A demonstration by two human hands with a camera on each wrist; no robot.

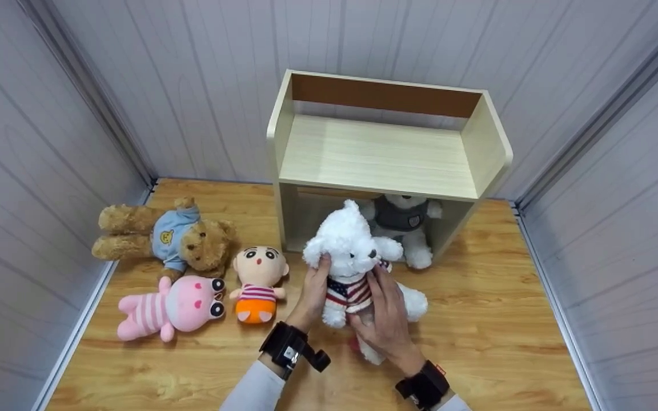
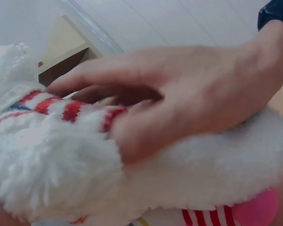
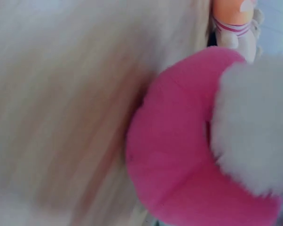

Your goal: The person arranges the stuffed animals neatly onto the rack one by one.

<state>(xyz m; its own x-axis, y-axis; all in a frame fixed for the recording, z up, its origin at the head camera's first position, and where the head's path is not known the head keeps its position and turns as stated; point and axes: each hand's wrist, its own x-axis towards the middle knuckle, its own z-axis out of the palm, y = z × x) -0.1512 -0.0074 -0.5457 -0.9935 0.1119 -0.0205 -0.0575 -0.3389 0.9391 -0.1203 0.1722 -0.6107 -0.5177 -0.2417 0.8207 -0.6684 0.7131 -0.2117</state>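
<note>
A white fluffy plush dog point(image 1: 343, 242) in a stars-and-stripes shirt is held upright before a small shelf. My left hand point(image 1: 309, 297) grips its side below the ear, thumb in front and the other fingers hidden. My right hand point(image 1: 389, 319) holds its striped torso; the left wrist view shows those fingers and thumb around the body. Beneath the dog lies a deep pink stuffed thing point(image 3: 174, 146), mostly covered in the head view. Inside the shelf's lower compartment sits another white plush point(image 1: 400, 220) in a grey vest, partly behind the held dog.
The two-level wooden shelf point(image 1: 377, 154) stands near the back wall. On the wooden floor point(image 1: 506, 319) to the left lie a brown teddy bear point(image 1: 172, 237), a pink striped plush frog point(image 1: 175, 308) and a boy doll point(image 1: 257, 285) in orange shorts. Pale panels enclose the area.
</note>
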